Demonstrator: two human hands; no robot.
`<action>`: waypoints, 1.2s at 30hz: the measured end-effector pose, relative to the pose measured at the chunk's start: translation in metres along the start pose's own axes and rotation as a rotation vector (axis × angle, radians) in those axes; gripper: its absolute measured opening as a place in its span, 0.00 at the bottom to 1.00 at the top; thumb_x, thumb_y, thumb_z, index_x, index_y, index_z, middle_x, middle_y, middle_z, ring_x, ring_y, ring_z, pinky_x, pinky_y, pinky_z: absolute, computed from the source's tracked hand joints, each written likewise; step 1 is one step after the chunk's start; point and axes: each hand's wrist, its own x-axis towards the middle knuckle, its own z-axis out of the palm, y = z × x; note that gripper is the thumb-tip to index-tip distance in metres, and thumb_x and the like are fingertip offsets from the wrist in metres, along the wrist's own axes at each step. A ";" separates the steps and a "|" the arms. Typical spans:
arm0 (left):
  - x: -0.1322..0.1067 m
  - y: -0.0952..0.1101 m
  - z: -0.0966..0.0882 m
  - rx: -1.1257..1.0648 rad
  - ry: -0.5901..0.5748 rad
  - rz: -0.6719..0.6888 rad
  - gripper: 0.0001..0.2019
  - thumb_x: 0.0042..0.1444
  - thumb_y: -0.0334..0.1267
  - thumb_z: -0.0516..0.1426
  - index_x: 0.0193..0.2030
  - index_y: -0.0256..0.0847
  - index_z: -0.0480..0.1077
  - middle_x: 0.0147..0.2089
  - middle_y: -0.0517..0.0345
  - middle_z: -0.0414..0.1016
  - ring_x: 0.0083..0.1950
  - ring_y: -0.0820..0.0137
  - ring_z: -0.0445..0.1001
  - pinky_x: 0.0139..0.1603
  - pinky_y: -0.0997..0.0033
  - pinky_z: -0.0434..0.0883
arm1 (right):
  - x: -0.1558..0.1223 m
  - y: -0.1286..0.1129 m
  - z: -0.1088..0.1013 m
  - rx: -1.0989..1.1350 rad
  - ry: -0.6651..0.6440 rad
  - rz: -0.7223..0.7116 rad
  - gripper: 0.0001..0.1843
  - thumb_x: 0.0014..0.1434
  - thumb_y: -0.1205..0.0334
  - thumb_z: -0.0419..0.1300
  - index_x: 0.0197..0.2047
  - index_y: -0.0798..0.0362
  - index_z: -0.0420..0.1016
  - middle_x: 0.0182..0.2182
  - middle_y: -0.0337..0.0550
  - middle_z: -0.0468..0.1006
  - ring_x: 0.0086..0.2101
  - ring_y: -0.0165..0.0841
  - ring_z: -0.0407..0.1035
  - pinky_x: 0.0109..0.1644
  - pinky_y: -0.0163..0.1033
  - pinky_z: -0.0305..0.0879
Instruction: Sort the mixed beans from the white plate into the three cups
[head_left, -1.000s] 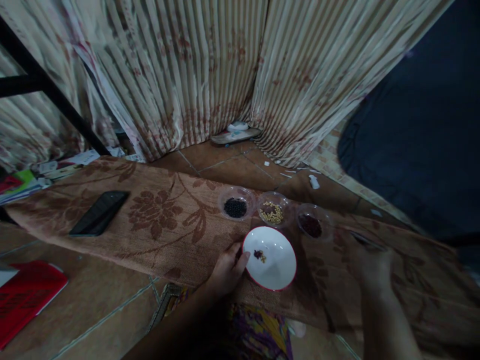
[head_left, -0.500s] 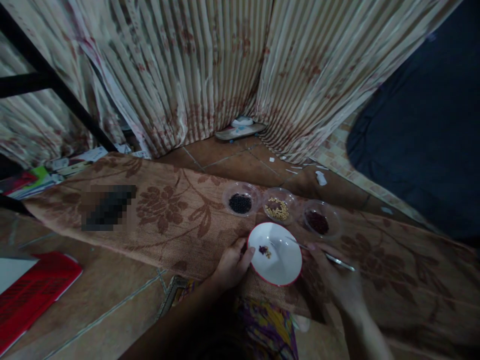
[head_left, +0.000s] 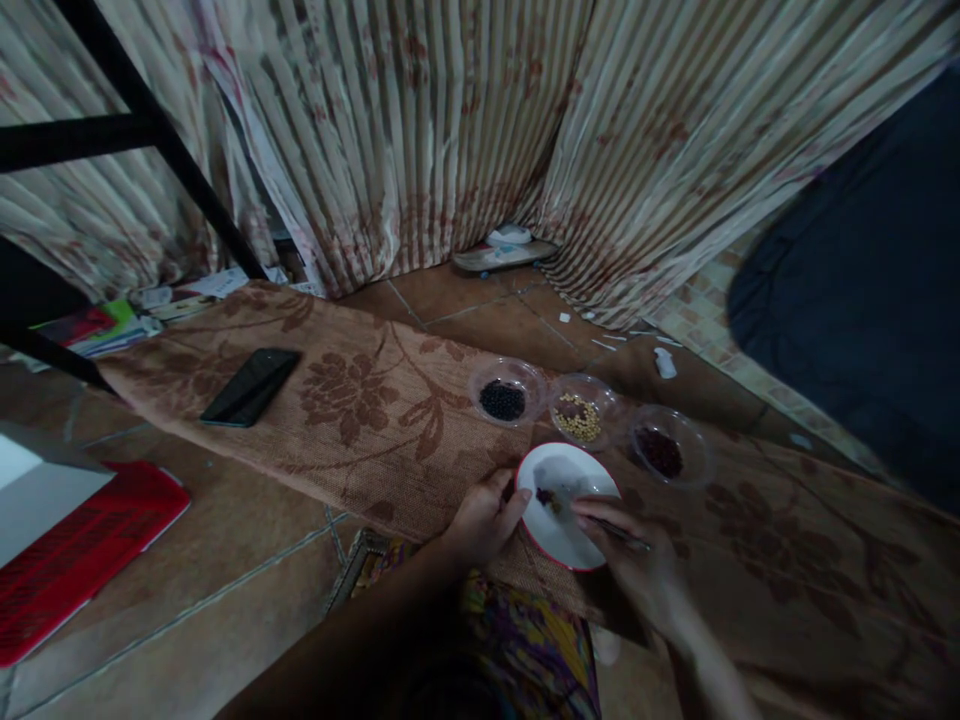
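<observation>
A white bowl with a red rim (head_left: 577, 548) sits in front of me, tilted slightly, holding a small pile of mixed beans (head_left: 550, 499). My left hand (head_left: 486, 515) grips its left rim, thumb over the edge. Above the bowl's right side, my right hand (head_left: 637, 555) is closed on slim metal tweezers (head_left: 619, 531); their tips point toward the pile and are hard to make out. Behind the bowl stand three clear plastic bowls: one with black beans (head_left: 502, 400), one with yellow soybeans (head_left: 579, 418) and one with dark red beans (head_left: 660, 454).
A brown flowered cloth (head_left: 360, 470) covers the long narrow surface. A black phone (head_left: 251, 387) lies at its left. Beyond are striped curtains (head_left: 420, 130), a skateboard (head_left: 502, 256) and white scraps (head_left: 664, 362) on the floor. A red and white box (head_left: 82, 560) is at lower left.
My right hand has moved left with the tweezers, from beside the bowl's right rim to over its inside, near the bean pile. The view has shifted slightly. My left hand keeps its grip.
</observation>
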 end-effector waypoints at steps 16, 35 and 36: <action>0.000 0.002 -0.001 0.014 -0.022 -0.016 0.16 0.62 0.46 0.49 0.49 0.40 0.67 0.36 0.56 0.77 0.33 0.69 0.75 0.35 0.74 0.69 | 0.011 0.000 0.001 -0.036 -0.011 0.052 0.16 0.51 0.50 0.61 0.39 0.48 0.80 0.42 0.44 0.80 0.46 0.41 0.72 0.50 0.42 0.68; 0.000 0.004 -0.002 0.017 -0.026 -0.048 0.16 0.62 0.46 0.48 0.48 0.39 0.68 0.33 0.56 0.77 0.31 0.69 0.74 0.33 0.73 0.68 | 0.004 -0.018 -0.025 0.042 0.249 0.091 0.15 0.48 0.52 0.64 0.37 0.52 0.80 0.36 0.46 0.81 0.39 0.41 0.75 0.43 0.43 0.72; 0.000 0.004 -0.002 0.012 -0.021 -0.050 0.16 0.62 0.46 0.48 0.48 0.39 0.68 0.34 0.55 0.77 0.32 0.69 0.74 0.33 0.73 0.69 | 0.004 -0.019 -0.035 0.043 0.311 0.081 0.16 0.47 0.53 0.64 0.37 0.52 0.80 0.35 0.46 0.81 0.38 0.41 0.76 0.42 0.44 0.72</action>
